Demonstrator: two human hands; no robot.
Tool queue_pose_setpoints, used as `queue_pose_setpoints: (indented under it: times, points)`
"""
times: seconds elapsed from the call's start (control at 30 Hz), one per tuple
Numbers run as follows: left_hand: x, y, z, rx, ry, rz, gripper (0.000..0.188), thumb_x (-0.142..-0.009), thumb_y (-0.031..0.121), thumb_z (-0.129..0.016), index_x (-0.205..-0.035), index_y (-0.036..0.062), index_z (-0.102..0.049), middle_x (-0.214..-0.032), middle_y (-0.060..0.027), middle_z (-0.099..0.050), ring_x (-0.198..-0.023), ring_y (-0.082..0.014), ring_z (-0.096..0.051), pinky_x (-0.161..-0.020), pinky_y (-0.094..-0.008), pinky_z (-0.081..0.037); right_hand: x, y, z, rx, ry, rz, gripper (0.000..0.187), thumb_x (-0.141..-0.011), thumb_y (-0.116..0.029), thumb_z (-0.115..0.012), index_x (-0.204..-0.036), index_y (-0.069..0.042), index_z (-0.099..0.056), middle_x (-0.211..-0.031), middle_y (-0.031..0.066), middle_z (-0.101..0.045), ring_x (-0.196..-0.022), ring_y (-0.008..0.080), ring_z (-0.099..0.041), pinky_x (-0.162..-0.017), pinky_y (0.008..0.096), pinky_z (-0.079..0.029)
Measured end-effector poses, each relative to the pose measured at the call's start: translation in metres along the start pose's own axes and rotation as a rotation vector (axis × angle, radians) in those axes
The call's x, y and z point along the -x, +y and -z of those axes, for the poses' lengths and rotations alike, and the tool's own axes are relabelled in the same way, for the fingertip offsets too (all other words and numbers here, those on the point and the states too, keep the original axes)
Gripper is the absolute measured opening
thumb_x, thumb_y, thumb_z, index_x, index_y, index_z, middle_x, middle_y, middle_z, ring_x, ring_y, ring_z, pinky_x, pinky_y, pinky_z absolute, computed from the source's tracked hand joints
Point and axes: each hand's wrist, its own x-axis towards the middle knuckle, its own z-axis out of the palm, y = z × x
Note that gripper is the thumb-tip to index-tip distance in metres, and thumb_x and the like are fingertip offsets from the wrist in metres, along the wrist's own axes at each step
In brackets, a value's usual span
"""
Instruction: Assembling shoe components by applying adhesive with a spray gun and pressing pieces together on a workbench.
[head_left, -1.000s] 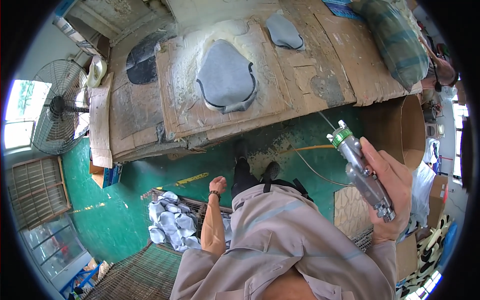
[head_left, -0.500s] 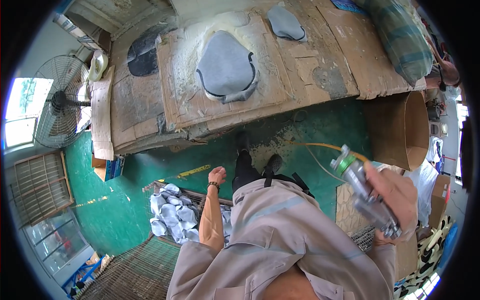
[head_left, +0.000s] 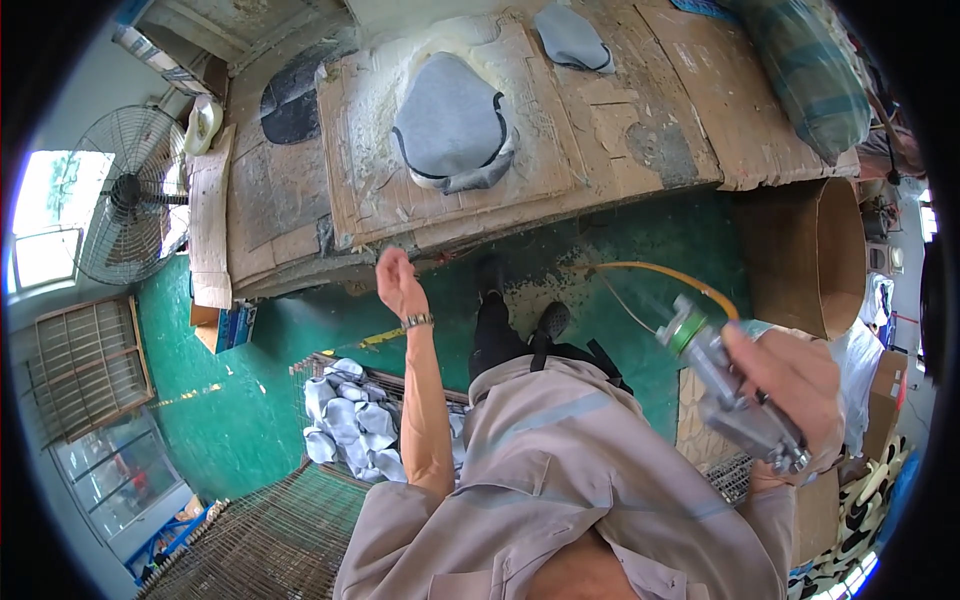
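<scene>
My right hand [head_left: 795, 385] is wrapped round a silver spray gun [head_left: 735, 385] with a green ring, held at the right of my body. A yellow hose [head_left: 680, 275] arcs away from the gun. My left hand [head_left: 400, 283] is raised at the table's near edge, empty, its fingers loosely bent and apart. Beyond it, a grey, rounded padded-looking piece with a dark edge [head_left: 450, 115] lies on a cardboard sheet [head_left: 355, 185] crusted with pale residue. A second, smaller grey piece [head_left: 572, 38] rests farther right on the table. Neither hand touches these pieces.
A wire basket [head_left: 300, 385] heaped with grey pieces [head_left: 350, 415] stands at my left, beside a wire rack [head_left: 260, 535]. An open cardboard box [head_left: 800, 255] is at the right, below a filled greenish bag [head_left: 815, 85]. A large fan [head_left: 125, 190] stands at far left.
My left hand has moved forward and left, from beside my waist up to the table's edge. My right hand still holds the spray gun in nearly the same place.
</scene>
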Motion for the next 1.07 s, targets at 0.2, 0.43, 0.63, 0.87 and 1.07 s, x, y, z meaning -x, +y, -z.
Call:
queue_pose_setpoints:
  times: [0.2, 0.43, 0.63, 0.87, 1.07]
  points:
    - [-0.089, 0.107, -0.096, -0.612, -0.277, -0.593, 0.046, -0.088, 0.018, -0.078, -0.132, 0.0109, -0.067, -0.133, -0.0139, -0.066, -0.130, -0.0326, -0.057, -0.110, -0.0449, -0.045, 0.017, -0.006, -0.001, 0.164, 0.213, -0.217, 0.065, -0.064, -0.018, -0.087, -0.123, 0.004, -0.072, -0.067, 0.0040, -0.056, -0.057, 0.0164, -0.057, -0.052, 0.0324, -0.042]
    - [-0.134, 0.107, -0.139, -0.926, -0.438, -0.782, 0.037, -0.071, 0.030, -0.088, -0.106, 0.0208, -0.082, -0.133, -0.0027, -0.066, -0.139, -0.0286, -0.049, -0.115, -0.0489, -0.036, 0.050, -0.025, 0.026, 0.117, 0.192, -0.715, 0.050, -0.072, -0.016, -0.072, -0.120, -0.003, -0.077, -0.108, 0.0150, -0.072, -0.100, 0.0243, -0.064, -0.088, 0.0313, -0.049]
    - [-0.167, 0.132, -0.142, -1.022, -0.603, -0.724, 0.018, -0.068, 0.025, -0.087, -0.084, 0.0153, -0.083, -0.116, 0.0025, -0.073, -0.125, -0.0218, -0.059, -0.108, -0.0418, -0.043, 0.059, -0.010, 0.020, 0.072, 0.126, -0.565, 0.046, -0.076, -0.022, -0.071, -0.115, 0.000, -0.078, -0.095, 0.0126, -0.071, -0.083, 0.0220, -0.064, -0.078, 0.0351, -0.047]
    - [-0.185, 0.160, -0.178, -1.120, -0.802, -0.567, 0.018, -0.069, 0.024, -0.087, -0.084, 0.0141, -0.083, -0.113, 0.0004, -0.074, -0.114, -0.0239, -0.065, -0.097, -0.0393, -0.052, 0.064, 0.018, 0.028, 0.003, -0.054, -0.050, 0.065, -0.069, -0.003, -0.079, -0.131, 0.009, -0.063, -0.074, 0.0081, -0.062, -0.057, 0.0191, -0.060, -0.050, 0.0318, -0.047]
    - [-0.207, 0.163, -0.193, -1.205, -0.936, -0.368, 0.023, -0.068, 0.026, -0.087, -0.088, 0.0149, -0.083, -0.113, -0.0008, -0.076, -0.114, -0.0233, -0.067, -0.099, -0.0356, -0.052, 0.060, 0.043, 0.030, -0.176, -0.173, 0.003, 0.078, -0.065, -0.009, -0.083, -0.138, 0.007, -0.060, -0.076, 0.0093, -0.063, -0.059, 0.0189, -0.062, -0.051, 0.0326, -0.050]
